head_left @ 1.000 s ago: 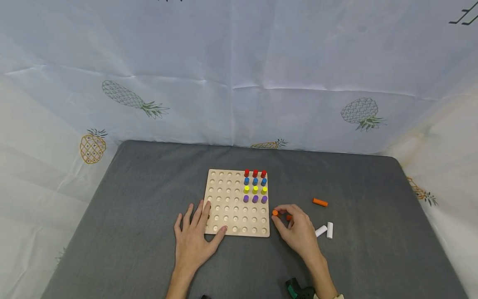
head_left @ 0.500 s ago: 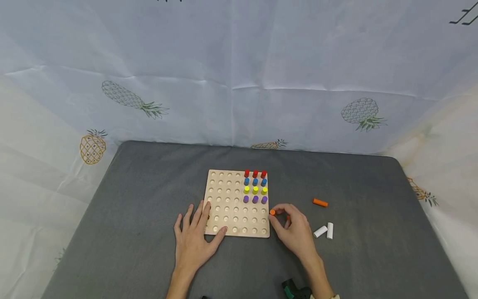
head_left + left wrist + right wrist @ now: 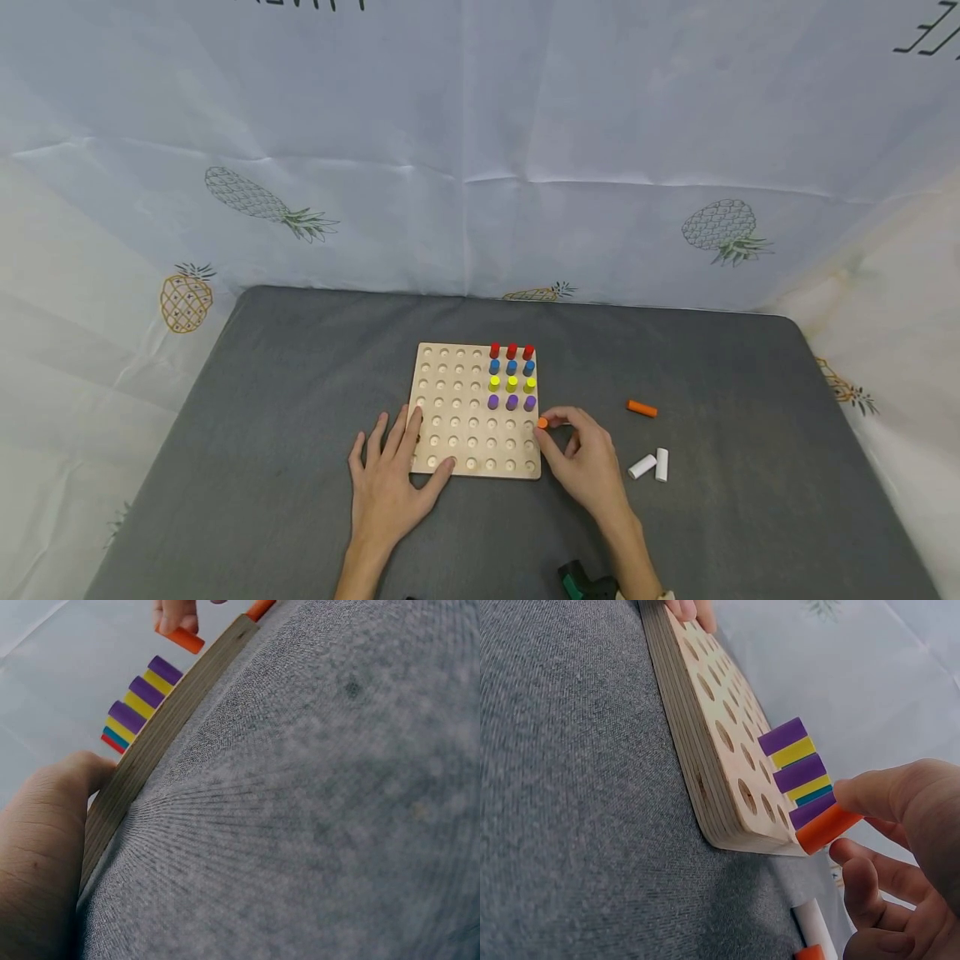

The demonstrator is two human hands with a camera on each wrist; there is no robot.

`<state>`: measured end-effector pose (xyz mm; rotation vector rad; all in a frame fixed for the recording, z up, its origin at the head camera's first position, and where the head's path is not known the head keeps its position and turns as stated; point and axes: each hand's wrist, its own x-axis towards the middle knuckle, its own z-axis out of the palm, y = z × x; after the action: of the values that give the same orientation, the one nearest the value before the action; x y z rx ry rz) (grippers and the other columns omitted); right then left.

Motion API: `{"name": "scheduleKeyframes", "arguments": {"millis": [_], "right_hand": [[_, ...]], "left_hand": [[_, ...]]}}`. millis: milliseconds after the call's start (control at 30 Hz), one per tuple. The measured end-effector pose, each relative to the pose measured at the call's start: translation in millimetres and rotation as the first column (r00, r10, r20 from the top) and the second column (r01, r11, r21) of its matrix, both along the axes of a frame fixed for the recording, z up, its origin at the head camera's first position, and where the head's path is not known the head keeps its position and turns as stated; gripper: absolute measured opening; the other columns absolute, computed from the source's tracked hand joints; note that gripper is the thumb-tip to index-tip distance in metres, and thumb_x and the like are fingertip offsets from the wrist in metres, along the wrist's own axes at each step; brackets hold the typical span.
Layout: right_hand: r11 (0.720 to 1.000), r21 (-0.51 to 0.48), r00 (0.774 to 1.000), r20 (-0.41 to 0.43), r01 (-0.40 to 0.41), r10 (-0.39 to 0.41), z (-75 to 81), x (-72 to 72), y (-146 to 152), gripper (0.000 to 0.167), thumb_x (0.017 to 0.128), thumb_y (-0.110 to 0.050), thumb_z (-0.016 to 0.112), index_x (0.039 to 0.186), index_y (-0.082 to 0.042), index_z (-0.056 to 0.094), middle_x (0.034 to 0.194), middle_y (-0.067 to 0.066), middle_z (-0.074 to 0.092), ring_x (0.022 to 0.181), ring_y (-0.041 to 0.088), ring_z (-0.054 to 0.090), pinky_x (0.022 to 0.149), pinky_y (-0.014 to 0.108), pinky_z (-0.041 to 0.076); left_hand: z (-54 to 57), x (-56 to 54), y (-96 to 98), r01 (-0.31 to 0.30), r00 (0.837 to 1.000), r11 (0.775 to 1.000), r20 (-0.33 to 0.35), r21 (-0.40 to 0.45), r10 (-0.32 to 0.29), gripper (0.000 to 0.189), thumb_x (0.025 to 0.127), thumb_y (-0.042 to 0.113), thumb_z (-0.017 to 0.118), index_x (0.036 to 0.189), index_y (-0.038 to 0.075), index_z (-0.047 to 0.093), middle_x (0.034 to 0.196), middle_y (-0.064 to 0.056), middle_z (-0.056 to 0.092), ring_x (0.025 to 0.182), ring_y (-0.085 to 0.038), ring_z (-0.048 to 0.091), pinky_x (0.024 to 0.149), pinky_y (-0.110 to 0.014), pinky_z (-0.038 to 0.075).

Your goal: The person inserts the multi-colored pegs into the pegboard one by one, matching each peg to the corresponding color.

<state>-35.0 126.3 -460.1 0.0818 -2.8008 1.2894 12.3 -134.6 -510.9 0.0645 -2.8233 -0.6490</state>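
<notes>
My right hand [image 3: 588, 467] pinches an orange peg [image 3: 829, 829] between thumb and index finger, at the right edge of a wooden pegboard [image 3: 453, 400]. The peg's lower end is close to the hole in front of the purple pegs [image 3: 512, 403]; in the left wrist view it hangs tilted above the board. Spread across the board's front left corner, my left hand [image 3: 390, 483] rests with fingers extended, the thumb on the front edge. Rows of red [image 3: 512, 351], blue [image 3: 512, 367], yellow [image 3: 512, 384] and purple pegs stand in the board's right columns.
Another orange peg [image 3: 642, 408] lies on the grey cloth to the right, with two white pegs [image 3: 652, 464] in front of it. A black and green device [image 3: 585, 581] is beside my right forearm. A pineapple-print cloth [image 3: 465, 233] hangs behind the table.
My right hand has moved left with the orange peg, from beside the board to its right edge. An orange piece seen by its fingers is now hidden in the head view. My left hand stays put.
</notes>
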Motion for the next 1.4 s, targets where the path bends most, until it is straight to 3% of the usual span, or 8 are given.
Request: {"name": "scheduleKeyframes", "arguments": {"millis": [767,1033,1400], "right_hand": [[0.995,-0.089,0.998,0.024,-0.052,0.054,4.5,-5.8,-14,0.02,0.088,-0.014,0.08,0.107,-0.012,0.075,0.094,0.007,0.071,0.045,0.001,0.039,0.04,0.021,0.035],[0.992,-0.11,0.994,0.078,-0.062,0.071,4.9,-6.2,-21,0.021,0.089,-0.016,0.08,0.11,-0.013,0.074,0.093,0.004,0.068,0.044,0.003,0.039,0.04,0.02,0.035],[0.985,-0.137,0.993,0.043,-0.106,0.113,1.9,-8.3,-36,0.021,0.088,-0.012,0.08,0.108,-0.015,0.076,0.092,0.003,0.071,0.046,0.004,0.042,0.043,0.019,0.035]], "left_hand": [[-0.6,-0.3,-0.4,0.006,1.0,1.0,-0.02,0.002,-0.006,0.089,0.082,0.064,0.072,0.155,0.021,0.046,0.157,-0.01,0.051,0.147,-0.041,0.04,0.12,-0.067,0.016],[-0.5,-0.1,-0.7,0.004,1.0,1.0,-0.023,-0.003,-0.004,0.088,0.082,0.064,0.072,0.155,0.02,0.047,0.157,-0.01,0.051,0.147,-0.042,0.041,0.119,-0.068,0.017],[-1.0,-0.3,-0.8,0.006,0.999,1.0,-0.031,-0.013,-0.006,0.088,0.082,0.064,0.071,0.155,0.021,0.047,0.157,-0.01,0.052,0.146,-0.042,0.042,0.119,-0.068,0.018]]}}
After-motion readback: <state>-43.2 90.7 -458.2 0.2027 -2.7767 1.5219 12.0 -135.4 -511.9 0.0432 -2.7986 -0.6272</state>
